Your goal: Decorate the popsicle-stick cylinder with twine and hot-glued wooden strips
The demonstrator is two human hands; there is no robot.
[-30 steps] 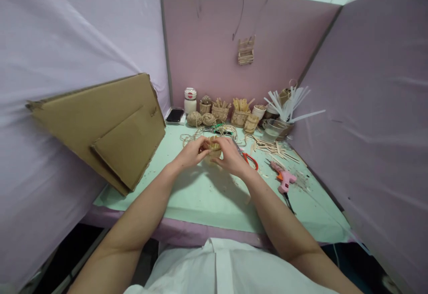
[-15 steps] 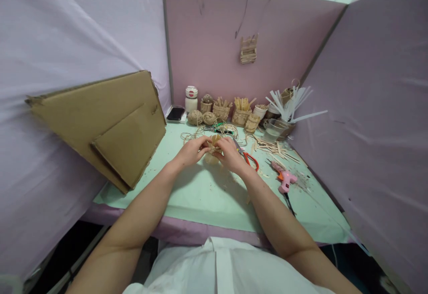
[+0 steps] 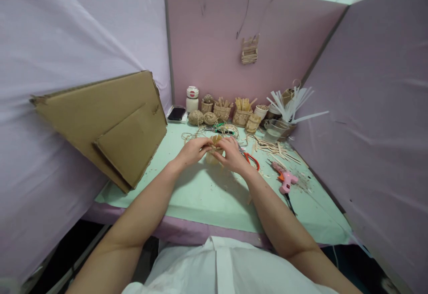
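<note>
Between both hands, over the middle of the table, is a small round pale-yellow cup [image 3: 211, 159], largely covered by the fingers. My left hand [image 3: 193, 152] grips its left side, fingertips pinched at the upper part. My right hand [image 3: 232, 155] closes on the right side, its thumb and fingers meeting near the rim. Just right of that hand lie red-handled pliers [image 3: 252, 160], their jaws partly hidden behind it. Behind the hands is a loose tangle of twine [image 3: 230, 129] with green-handled scissors or pliers [image 3: 220, 129] in it.
A pink glue gun [image 3: 286, 180] lies at the right, near scattered thin wooden sticks [image 3: 276, 148]. Glue sticks [image 3: 290, 104] stand in a clear cup. Along the back are twine balls [image 3: 195, 117], small stick-filled baskets [image 3: 241, 118] and a phone [image 3: 177, 114]. Folded cardboard [image 3: 123, 129] leans at the left.
The fingers of my right hand have shifted slightly on the cup. The whole view has moved a little; both hands stay in about the same place.
</note>
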